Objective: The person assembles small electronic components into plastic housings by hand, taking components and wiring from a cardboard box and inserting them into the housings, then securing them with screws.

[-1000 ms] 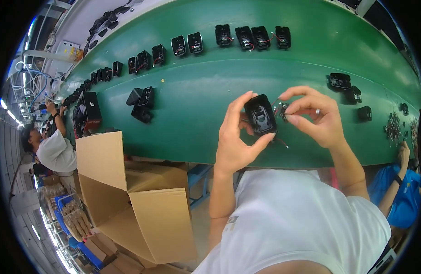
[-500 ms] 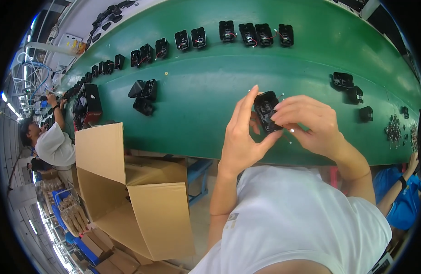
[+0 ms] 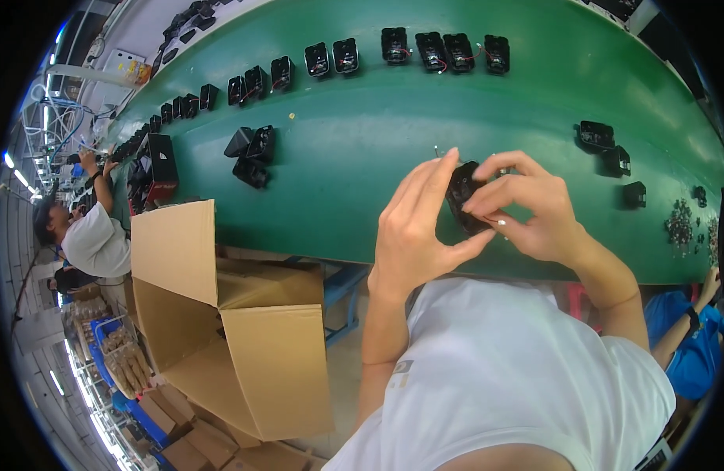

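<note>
Over the green table I hold a black plastic housing [image 3: 461, 188], an open shell tilted between my hands. My left hand [image 3: 413, 224] is wrapped round its left side, thumb under the lower end. My right hand [image 3: 534, 208] is closed, with bent fingertips at the housing's open face. A thin reddish wire with a small white plug [image 3: 501, 222] sticks out between my right thumb and fingers. More small plug ends show beyond the housing's top. My hands hide much of the inside.
Black housings [image 3: 395, 45], some with red wires, line the far side of the green table [image 3: 338, 188]. More lie at left [image 3: 253, 155] and right [image 3: 596, 136], near small parts [image 3: 679, 224]. An open cardboard box [image 3: 275, 369] stands front left. Co-workers [image 3: 95, 243] sit at both sides.
The housing has turned and tilted in my hands, so less of its inside shows. My right fingers have bent further over it. The view has shifted slightly.
</note>
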Tool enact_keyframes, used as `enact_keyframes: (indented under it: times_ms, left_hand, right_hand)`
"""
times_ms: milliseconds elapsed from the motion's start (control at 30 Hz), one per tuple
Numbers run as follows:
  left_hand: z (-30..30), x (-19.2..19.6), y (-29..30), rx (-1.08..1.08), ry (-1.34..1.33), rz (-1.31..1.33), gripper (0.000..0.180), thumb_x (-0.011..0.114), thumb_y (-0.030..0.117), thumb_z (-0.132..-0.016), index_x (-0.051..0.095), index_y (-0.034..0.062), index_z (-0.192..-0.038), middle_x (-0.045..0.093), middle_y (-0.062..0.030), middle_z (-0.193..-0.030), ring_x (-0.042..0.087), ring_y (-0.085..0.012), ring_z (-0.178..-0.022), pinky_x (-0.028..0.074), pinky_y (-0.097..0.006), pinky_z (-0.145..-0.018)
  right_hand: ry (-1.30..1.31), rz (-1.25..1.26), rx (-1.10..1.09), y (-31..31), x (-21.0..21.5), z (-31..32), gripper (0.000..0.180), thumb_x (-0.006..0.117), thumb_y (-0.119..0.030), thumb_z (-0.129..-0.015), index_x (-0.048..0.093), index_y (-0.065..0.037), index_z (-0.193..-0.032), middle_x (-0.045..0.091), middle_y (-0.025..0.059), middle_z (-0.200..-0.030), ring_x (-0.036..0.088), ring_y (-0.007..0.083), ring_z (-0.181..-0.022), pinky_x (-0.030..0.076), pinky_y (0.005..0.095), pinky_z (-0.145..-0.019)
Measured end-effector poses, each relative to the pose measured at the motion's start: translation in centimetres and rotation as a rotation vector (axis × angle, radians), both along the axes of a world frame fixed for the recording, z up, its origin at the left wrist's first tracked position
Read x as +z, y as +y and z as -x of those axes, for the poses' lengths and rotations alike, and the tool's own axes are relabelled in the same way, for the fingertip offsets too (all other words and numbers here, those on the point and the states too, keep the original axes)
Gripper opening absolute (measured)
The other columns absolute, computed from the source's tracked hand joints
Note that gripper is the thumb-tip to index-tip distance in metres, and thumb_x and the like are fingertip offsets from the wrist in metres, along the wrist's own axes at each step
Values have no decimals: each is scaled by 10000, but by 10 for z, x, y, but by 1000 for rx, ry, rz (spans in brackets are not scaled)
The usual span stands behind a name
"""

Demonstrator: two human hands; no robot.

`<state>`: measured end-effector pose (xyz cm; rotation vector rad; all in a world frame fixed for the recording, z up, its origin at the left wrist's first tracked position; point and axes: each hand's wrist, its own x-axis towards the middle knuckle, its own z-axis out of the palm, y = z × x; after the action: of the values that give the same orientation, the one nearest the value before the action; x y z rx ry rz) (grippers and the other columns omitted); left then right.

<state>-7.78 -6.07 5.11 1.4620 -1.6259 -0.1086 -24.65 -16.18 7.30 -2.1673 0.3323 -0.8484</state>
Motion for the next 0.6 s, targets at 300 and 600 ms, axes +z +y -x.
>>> enact_keyframes:
  times_ms: [300, 600]
  left_hand:
    - [3, -8, 0, -35, 96, 88, 889, 933, 209, -566, 573, -20, -1346, 684, -175, -1175, 705, -248, -931, 579, -326, -687]
    - [-2, -15, 0, -116, 118, 264, 910, 996, 310, -484, 594, -6, -1236, 706, -165, -1137, 715, -264, -912, 566, -309, -627]
  right_hand:
    - [96, -35, 64, -7, 17, 15, 277, 771, -131, -707, 727, -75, -975, 590, 149, -1281, 574, 346, -1147, 512, 439, -899]
    - [136, 132, 94, 1, 17, 20, 264, 691, -107, -728, 742, -75, -985, 536, 216, -1367, 555, 386, -1222, 497, 480, -955]
